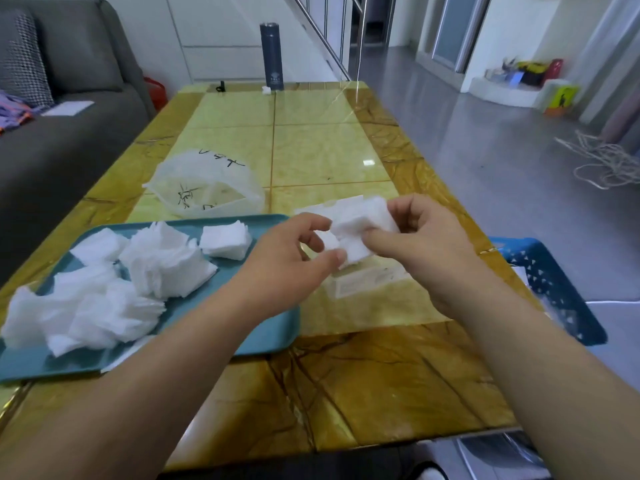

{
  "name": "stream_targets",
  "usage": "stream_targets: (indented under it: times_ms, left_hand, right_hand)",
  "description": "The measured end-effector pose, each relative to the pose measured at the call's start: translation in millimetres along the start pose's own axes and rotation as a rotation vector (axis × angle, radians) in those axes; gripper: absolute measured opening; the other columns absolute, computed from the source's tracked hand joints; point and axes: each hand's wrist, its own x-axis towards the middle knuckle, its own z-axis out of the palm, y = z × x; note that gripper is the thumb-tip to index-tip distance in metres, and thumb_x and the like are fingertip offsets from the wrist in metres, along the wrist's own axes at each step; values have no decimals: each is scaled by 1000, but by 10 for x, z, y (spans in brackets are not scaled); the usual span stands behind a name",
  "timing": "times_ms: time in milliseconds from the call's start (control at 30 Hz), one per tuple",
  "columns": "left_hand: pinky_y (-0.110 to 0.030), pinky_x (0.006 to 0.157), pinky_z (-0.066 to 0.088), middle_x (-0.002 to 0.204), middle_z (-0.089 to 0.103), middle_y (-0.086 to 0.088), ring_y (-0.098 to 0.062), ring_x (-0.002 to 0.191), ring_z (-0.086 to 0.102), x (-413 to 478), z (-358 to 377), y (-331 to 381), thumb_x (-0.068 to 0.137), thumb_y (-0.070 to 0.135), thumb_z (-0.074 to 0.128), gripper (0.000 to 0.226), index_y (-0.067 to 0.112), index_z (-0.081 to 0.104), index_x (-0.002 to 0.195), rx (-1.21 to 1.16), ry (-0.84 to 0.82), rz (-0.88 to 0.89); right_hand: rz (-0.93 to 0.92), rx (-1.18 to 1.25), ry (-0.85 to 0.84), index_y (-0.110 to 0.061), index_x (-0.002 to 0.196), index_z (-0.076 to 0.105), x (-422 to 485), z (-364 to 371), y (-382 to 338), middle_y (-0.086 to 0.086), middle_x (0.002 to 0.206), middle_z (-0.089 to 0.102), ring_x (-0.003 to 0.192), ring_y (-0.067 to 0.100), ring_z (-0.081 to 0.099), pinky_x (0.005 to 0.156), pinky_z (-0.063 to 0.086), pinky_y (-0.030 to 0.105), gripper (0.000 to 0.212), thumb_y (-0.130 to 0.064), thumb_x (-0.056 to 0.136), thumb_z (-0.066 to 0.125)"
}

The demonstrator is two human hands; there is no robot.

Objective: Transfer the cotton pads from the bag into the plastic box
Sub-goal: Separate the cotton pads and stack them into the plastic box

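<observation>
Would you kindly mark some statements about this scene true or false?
1. Both the left hand and the right hand hold a stack of white square cotton pads. True.
2. The teal rectangular plastic tray holds nothing. False: loose piles of pads lie on it.
3. The translucent plastic bag lies beyond the tray. True.
4. The dark grey cylindrical flask lies on its side. False: it stands upright.

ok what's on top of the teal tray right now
Several loose piles of white cotton pads lie on the teal tray. The left forearm crosses its right side, so that part of the tray is hidden.
</observation>
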Motion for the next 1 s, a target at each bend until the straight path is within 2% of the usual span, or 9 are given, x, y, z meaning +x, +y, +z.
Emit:
stream_targets:
  times_ms: [67,167,300,400,500,600,733,867,1000]
  left_hand:
    - [-24,69,46,100,55,12,-4,80,57,-1,97,-37,91,51,69,30,42,64,119,181,-5,-11]
    - [-23,71,46,99,55,9,-7,87,58,-6,170,-60,97,48,61,19,32,72,98,273,-60,-16]
    - [-22,72,47,98,58,9,-5,87,56,-66,168,-68,95,42,64,15,32,72,87,274,-92,-6]
    - [-23,70,47,94,60,12,-5,84,58,-152,121,-89,91,40,67,16,33,71,78,265,-130,18]
    - [-26,73,50,95,60,12,-4,83,57,-238,71,-114,92,47,67,13,37,71,85,249,-153,41]
    - [-28,75,52,94,60,11,-4,81,56,-275,40,-141,93,49,66,13,37,73,93,227,-145,57]
    - [-23,69,48,91,61,11,-3,76,55,-271,22,-149,92,50,67,15,36,72,91,227,-151,70]
    - [-21,62,47,84,64,8,-2,65,52,-251,2,-157,90,52,70,18,34,72,95,200,-173,46]
    - [-27,59,47,70,62,7,-5,62,56,-186,-108,-157,96,51,63,24,30,65,83,185,-41,50]
  right_hand:
    - [14,-121,107,-21,103,66,47,-46,18,-2,91,65,74,9,59,64,48,25,26,-19,81,80]
    - [-34,-390,183,-19,104,62,92,-102,44,-6,90,61,74,9,57,58,42,26,21,-24,86,73]
    - [-76,-637,208,-16,123,63,129,-56,37,2,114,65,95,23,61,70,49,34,37,-30,89,69]
    - [-29,-752,187,-14,124,63,161,27,72,4,116,64,95,25,60,70,48,34,39,-34,91,67]
    - [62,-820,138,-14,117,65,198,113,125,1,105,63,90,25,58,64,42,32,36,-39,92,67]
    - [144,-874,67,-13,114,64,202,206,80,4,108,65,97,28,62,73,45,35,39,-47,94,65]
    - [118,-968,-111,-13,69,42,108,318,-43,3,69,48,77,30,49,78,31,35,31,-21,96,55]
    - [136,-849,-186,-14,67,34,47,323,-104,4,68,40,61,23,38,52,24,29,21,-2,80,47]
    - [107,-838,-74,-11,70,39,39,310,-149,6,72,47,63,25,42,53,28,30,14,-3,79,47]
